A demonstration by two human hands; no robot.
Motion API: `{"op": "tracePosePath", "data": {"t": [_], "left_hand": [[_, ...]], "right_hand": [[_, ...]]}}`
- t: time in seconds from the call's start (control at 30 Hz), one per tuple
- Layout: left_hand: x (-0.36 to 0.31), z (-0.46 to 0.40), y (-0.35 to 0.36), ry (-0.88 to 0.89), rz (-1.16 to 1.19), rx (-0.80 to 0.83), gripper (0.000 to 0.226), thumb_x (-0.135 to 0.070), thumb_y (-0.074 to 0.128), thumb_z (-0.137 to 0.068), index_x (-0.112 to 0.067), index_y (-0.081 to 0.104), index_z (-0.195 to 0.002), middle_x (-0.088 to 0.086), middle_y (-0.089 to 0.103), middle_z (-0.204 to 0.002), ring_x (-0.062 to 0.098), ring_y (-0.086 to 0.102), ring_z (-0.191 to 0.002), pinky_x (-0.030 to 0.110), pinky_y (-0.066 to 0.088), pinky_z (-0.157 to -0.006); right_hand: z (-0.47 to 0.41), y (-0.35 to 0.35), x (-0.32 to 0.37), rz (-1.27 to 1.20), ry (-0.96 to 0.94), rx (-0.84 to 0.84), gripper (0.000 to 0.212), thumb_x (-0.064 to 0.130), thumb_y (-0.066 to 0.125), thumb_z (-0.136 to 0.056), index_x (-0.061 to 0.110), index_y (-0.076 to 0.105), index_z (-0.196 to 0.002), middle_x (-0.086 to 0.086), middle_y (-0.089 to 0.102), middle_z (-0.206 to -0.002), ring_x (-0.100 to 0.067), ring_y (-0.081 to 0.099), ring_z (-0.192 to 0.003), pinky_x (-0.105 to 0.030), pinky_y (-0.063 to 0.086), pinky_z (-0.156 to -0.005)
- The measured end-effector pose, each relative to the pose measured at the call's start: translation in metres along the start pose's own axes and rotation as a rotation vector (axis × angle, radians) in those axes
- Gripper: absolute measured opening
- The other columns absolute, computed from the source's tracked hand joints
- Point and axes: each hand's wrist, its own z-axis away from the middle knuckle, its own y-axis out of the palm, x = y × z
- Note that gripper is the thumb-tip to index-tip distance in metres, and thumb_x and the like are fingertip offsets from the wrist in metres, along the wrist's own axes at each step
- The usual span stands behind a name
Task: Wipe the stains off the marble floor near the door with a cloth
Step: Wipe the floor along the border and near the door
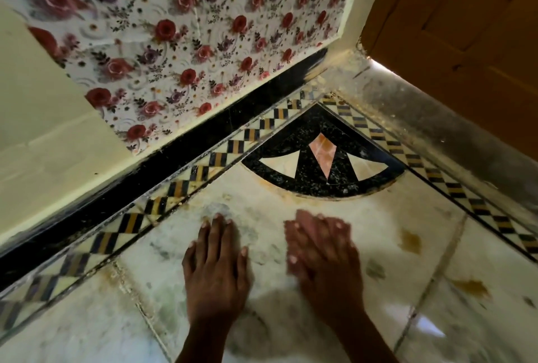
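Note:
My left hand (217,266) lies flat, palm down, on the white marble floor (305,208), fingers slightly apart and empty. My right hand (318,249) hovers or rests beside it, blurred by motion, fingers spread; nothing is visibly held. No cloth is in view. Brown stains (410,241) mark the marble to the right of my hands, with another brown stain (473,288) nearer the right edge. Grey smudges (163,301) spread across the tile around my left hand.
A black fan-shaped inlay (323,164) fills the corner, framed by checkered border strips (203,170). A black skirting (174,158) runs under floral wallpaper (186,27). The wooden door (465,27) stands at the upper right above a dusty threshold (436,126).

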Motion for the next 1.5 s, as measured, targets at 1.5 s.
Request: {"op": "tracePosePath", "data": {"t": [1.5], "left_hand": [[0.001, -0.002, 0.005, 0.003, -0.062, -0.029, 0.065, -0.052, 0.027, -0.107, -0.026, 0.033, -0.166, -0.002, 0.023, -0.177, 0.020, 0.021, -0.163, 0.044, 0.025, -0.120]], "right_hand": [[-0.107, 0.010, 0.028, 0.041, -0.068, -0.014, 0.067, 0.076, 0.007, -0.098, 0.058, 0.001, -0.162, 0.004, -0.011, -0.179, -0.030, -0.021, -0.163, -0.065, -0.018, -0.125]]}}
